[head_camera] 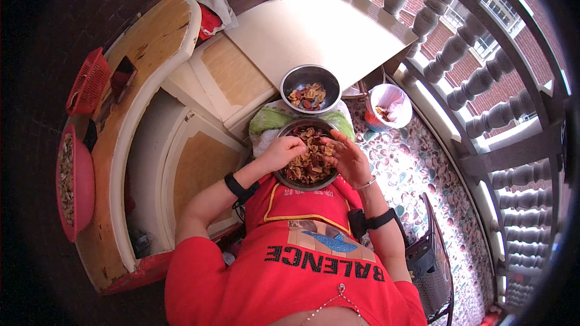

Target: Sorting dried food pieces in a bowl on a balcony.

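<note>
In my lap sits a steel bowl [307, 187] heaped with thin dried slices [310, 167], tan and dark red-brown. My left hand [284, 151] is over its left side, fingers curled together; whatever may be between the fingertips is hidden. At the right rim is my right hand [351, 158], palm turned inward and fingers spread around a tan slice; I cannot tell if it is gripped or lies behind them. Just beyond stands a second steel bowl [290, 77] holding fewer slices, on a green and white cloth [272, 117].
A lined bin [401, 120] with scraps stands right of the bowls. Ahead is a pale tabletop [312, 27]. A curved wooden counter [154, 31] on the left carries a red basket [89, 81] and a pink basin [84, 185]. Balusters [437, 9] border the right; a folding chair [430, 262] is nearby.
</note>
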A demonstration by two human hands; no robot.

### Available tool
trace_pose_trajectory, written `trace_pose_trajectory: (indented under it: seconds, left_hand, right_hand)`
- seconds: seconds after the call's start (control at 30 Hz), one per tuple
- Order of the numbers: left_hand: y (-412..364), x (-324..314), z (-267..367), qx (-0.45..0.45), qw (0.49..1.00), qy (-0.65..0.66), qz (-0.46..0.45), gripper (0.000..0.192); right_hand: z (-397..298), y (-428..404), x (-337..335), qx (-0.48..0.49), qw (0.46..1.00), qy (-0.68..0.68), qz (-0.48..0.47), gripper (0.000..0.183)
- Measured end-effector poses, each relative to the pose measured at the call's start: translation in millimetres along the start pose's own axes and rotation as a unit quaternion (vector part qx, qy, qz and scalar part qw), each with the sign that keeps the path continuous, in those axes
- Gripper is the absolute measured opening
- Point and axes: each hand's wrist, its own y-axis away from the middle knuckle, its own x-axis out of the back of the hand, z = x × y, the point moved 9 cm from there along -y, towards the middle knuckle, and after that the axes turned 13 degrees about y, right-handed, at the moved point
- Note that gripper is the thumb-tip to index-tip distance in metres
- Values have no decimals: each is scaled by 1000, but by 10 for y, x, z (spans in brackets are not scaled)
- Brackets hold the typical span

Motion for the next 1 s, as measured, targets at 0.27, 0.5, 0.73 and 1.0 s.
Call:
trace_pose_trajectory:
  seconds: [0.27,0.5,0.73,1.0]
  left_hand:
    - [109,-174,861,-265,957,-108,54,16]
    - [163,-232,898,-316,939,-122,55,16]
    - [77,-170,740,-137,988,45,57,15]
    - [40,-188,733,-128,989,49,56,16]
  right_hand:
    - [49,-9,-29,-8,1000,-30,-5,50]
    - [-86,29,-21,27,996,59,63,42]
    - [-115,25,122,61,976,184,102,30]
    - [-242,57,-83,114,952,275,71,48]
